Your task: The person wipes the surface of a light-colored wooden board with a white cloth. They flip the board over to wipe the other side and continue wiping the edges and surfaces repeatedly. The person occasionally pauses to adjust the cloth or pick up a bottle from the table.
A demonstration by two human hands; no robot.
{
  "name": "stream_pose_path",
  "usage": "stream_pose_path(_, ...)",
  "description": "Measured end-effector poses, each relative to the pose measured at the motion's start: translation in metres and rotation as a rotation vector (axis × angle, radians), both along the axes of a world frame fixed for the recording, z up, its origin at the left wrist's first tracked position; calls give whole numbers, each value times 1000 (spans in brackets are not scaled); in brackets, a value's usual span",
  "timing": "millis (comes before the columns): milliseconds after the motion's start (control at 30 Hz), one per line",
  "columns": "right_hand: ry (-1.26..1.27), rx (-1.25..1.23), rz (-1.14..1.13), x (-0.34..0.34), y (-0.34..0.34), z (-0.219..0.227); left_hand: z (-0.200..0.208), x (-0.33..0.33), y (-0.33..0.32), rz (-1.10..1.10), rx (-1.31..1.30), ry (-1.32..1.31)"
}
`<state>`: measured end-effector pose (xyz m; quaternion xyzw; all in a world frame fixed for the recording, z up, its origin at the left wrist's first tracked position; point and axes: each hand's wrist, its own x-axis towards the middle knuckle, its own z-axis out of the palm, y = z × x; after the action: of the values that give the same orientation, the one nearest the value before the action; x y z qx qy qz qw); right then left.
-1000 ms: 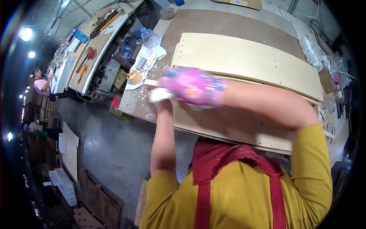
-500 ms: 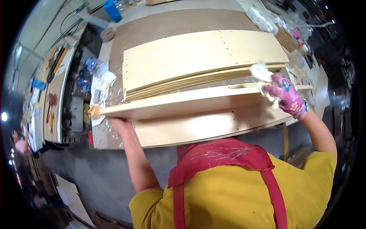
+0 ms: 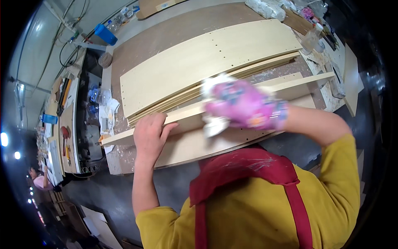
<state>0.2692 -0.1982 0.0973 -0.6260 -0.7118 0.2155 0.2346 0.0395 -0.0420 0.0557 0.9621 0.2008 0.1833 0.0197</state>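
Observation:
A long pale wooden board (image 3: 186, 123) stands on its edge across the work table. Over its upper edge, left of the middle, is my bare left hand (image 3: 150, 135), its fingers on the far side and thumb on the near face. My right hand (image 3: 246, 103), in a pink flowered glove and blurred by motion, presses a white cloth (image 3: 215, 124) around the board's upper edge near the middle. Another pale board (image 3: 182, 152) lies flat along the table's near side. Behind the standing board lies a stack of wooden panels (image 3: 174, 70), the top one with rows of small holes.
A blue cup (image 3: 105, 34) and a roll of tape (image 3: 105, 60) are at the table's far left. White rags (image 3: 108, 110) lie on the left edge. At the right stand a clear bottle (image 3: 311, 38) and plastic wrapping (image 3: 265, 9). A person in pink (image 3: 41, 180) is far left.
My right hand has swept left along the board's edge with the cloth, from near its right end to the middle. My left hand has come up from below onto the upper edge.

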Motion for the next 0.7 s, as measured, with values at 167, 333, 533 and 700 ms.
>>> stream_pose_path(167,-166,456,154,-42,51,-20,-2,2,2,14,-2,-61)
stream_pose_path(333,-454,303,103,-12,10,-8,-2,-2,-7,19,-10,-107)
stream_pose_path(533,-272,340,154,-44,49,-14,-3,5,2,-22,-37,-75)
stream_pose_path(700,-437,253,-22,44,-48,-7,6,-7,-3,10,-166,-12)
